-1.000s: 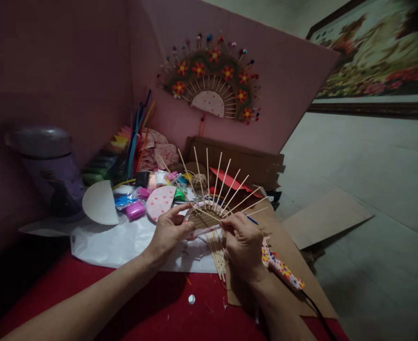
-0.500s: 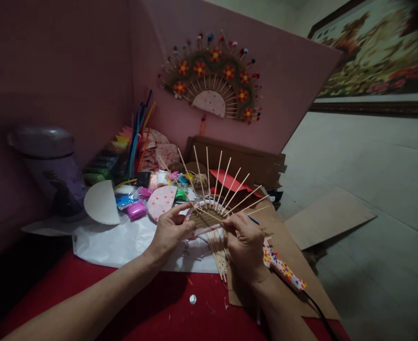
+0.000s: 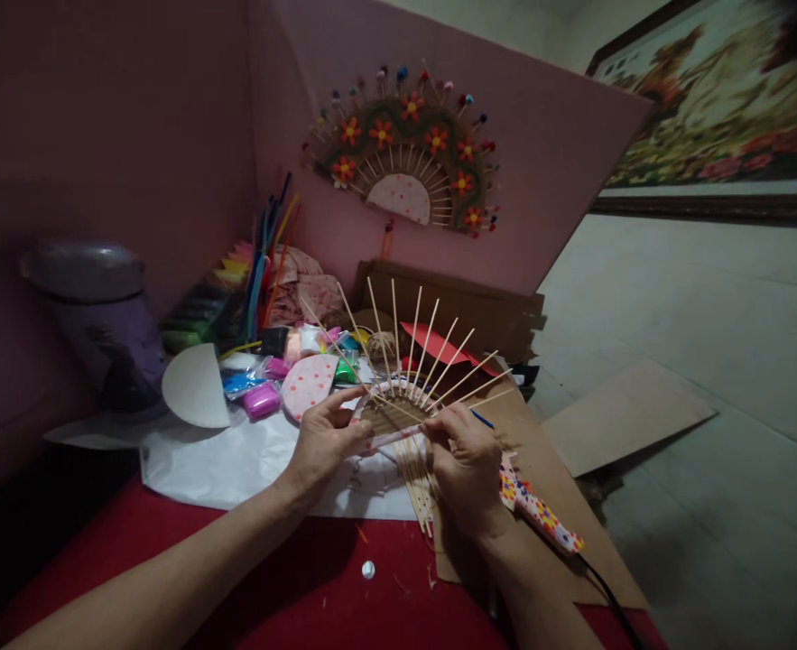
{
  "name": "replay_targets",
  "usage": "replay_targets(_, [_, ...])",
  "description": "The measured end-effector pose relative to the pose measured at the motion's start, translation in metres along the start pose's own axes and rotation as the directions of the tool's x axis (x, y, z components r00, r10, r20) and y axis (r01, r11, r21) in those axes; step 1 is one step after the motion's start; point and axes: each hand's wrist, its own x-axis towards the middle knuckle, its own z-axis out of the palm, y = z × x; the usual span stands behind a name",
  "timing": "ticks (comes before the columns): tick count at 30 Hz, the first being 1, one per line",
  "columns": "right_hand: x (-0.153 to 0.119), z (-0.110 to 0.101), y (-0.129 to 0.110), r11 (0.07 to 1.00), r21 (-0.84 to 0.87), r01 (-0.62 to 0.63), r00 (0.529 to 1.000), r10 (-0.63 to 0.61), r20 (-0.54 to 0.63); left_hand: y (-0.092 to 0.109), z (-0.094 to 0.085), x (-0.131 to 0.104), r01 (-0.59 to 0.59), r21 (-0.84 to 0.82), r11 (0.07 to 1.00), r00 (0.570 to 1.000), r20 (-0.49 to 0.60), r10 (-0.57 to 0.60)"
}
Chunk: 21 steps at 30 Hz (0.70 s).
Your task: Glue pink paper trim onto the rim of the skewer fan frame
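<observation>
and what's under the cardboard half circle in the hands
Below the cardboard half circle, wooden sticks show over a white sheet; their far ends are covered.

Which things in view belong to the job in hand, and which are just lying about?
In the job:
half-round cardboard piece with fanned sticks, between left hand and right hand
loose sticks, probably
flowered corded tool, possibly

Apparently just lying about:
purple container
red sheet
small white disc

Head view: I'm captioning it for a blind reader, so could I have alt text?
A left hand holds a half-round cardboard piece with thin wooden sticks fanning from its curved edge, while the right hand pinches its right end. Behind, a flower-decorated fan shows against a pink panel.
</observation>
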Motion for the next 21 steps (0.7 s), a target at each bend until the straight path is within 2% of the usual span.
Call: replay_targets(21, [-0.0001,0.0000,0.0012,1.000,0.016,0.015,0.996,-0.017,0.090,0.0003,-0.0029,0.0014,-0.022,-0.017,1.000,1.000,0.015,0.022])
